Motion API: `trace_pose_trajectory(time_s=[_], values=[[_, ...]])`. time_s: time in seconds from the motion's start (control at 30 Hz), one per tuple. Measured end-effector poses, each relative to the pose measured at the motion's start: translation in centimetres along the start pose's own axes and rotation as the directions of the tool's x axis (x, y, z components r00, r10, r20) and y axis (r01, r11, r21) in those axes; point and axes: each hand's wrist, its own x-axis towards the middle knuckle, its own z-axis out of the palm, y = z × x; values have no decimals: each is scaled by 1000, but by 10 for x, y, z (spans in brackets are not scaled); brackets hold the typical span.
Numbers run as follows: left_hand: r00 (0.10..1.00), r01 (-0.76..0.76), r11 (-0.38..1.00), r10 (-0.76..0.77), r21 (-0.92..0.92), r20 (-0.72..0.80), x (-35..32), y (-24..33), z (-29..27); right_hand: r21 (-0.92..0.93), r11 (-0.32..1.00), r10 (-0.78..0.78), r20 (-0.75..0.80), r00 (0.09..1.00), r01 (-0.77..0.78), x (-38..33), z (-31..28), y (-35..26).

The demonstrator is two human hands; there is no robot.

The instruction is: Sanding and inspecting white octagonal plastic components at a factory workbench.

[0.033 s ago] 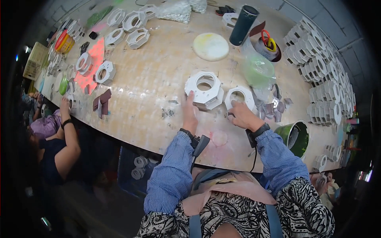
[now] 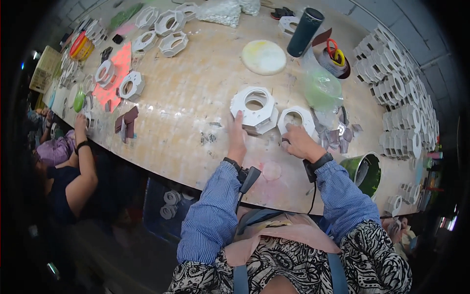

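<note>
A thick white octagonal ring (image 2: pixel 267 118) with a round hole rests on the table in front of me. My left hand (image 2: pixel 236 137) grips its left side, thumb on the top face and fingers down along the wall. Just right of it lies a second white octagonal ring (image 2: pixel 304 115), flatter and apart from the first. Over the near edge of that ring is my right hand (image 2: pixel 301 142), its fingers curled together. Something small and dark shows at these fingertips, too hidden to name.
Torn sandpaper pieces (image 2: pixel 342 137) lie right of my hand, beside a green bucket (image 2: pixel 374 174). Stacks of white rings (image 2: pixel 391 83) line the right side. A dark green tumbler (image 2: pixel 305 32) stands at the back. At left, a co-worker's arm (image 2: pixel 85 166) reaches the table.
The whole view has shifted very slightly. Both hands and the two white rings keep their places relative to each other.
</note>
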Motion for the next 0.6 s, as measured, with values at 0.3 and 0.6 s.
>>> trace_pose_trajectory(time_s=[0.3, 0.6], values=[[966, -222, 625, 244, 749, 83, -26, 22, -29, -289, 957, -44, -170, 984, -7, 0, -26, -46], [971, -120, 717, 230, 687, -71, -106, 72, -70, 121, 871, -439, -247, 864, 477, 43, 9, -157]])
